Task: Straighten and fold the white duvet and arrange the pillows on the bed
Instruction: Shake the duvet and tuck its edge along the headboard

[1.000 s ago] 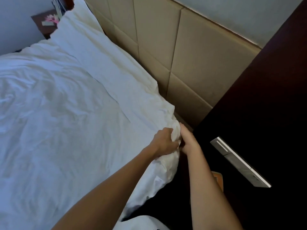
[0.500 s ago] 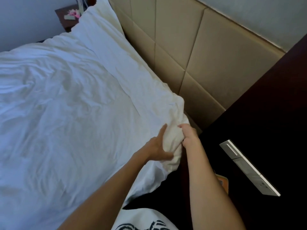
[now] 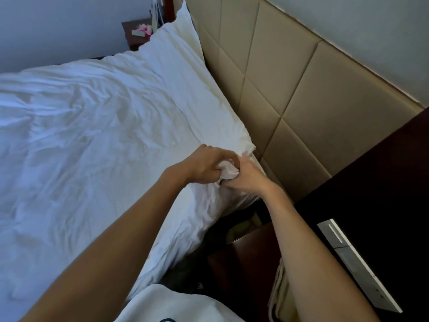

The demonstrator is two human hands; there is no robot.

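The white duvet [image 3: 81, 145] lies wrinkled over the bed and fills the left of the view. Its near corner sits by the headboard, bunched between my two hands. My left hand [image 3: 204, 165] is closed on a wad of that corner from the left. My right hand [image 3: 246, 177] grips the same wad from the right, touching the left one. A white pillow [image 3: 176, 36] leans against the headboard at the far end of the bed, half covered by the duvet's top edge.
A beige padded headboard [image 3: 290, 94] runs along the bed's right side. A dark wooden cabinet [image 3: 376, 187] with a silver handle [image 3: 357, 263] stands at right. A dark nightstand [image 3: 243, 259] is below my right arm. A far nightstand [image 3: 137, 31] holds small items.
Both hands have gathered the duvet corner tighter into a small wad. The view has shifted, so the bed's far end and the near nightstand show more.
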